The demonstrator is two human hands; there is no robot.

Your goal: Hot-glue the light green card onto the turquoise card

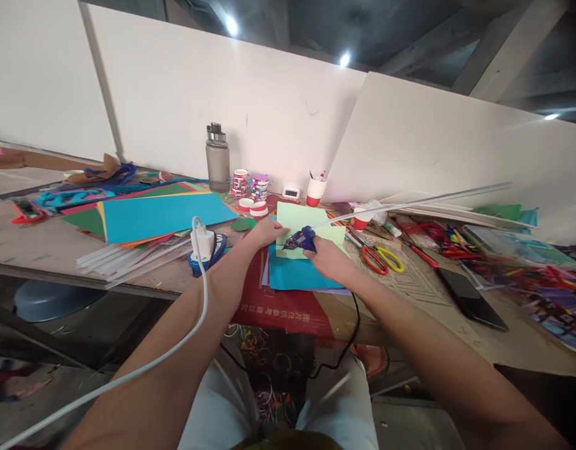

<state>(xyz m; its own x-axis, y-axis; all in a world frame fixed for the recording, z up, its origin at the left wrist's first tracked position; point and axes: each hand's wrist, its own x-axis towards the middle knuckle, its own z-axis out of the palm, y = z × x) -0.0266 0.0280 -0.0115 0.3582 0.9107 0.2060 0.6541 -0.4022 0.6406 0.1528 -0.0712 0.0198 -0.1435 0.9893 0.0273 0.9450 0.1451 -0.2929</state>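
Observation:
My right hand (pixel 328 257) grips a blue hot glue gun (pixel 301 239) with a long clear glue stick (pixel 410 203) sticking out to the right. Its nozzle points at a light green paper sheet (pixel 297 222). My left hand (pixel 264 232) presses flat on the left edge of that green sheet. Under it lies a blue sheet (pixel 292 275) on a red mat (pixel 278 306).
A stack of coloured paper (pixel 161 215), a grey bottle (pixel 217 157), tape rolls (pixel 248 184), a red-and-white cup (pixel 315 190), scissors (pixel 379 256), a black phone (pixel 473 300), loose glue sticks (pixel 124 259) and a white charger with cable (pixel 202 244) lie on the table. White boards stand behind.

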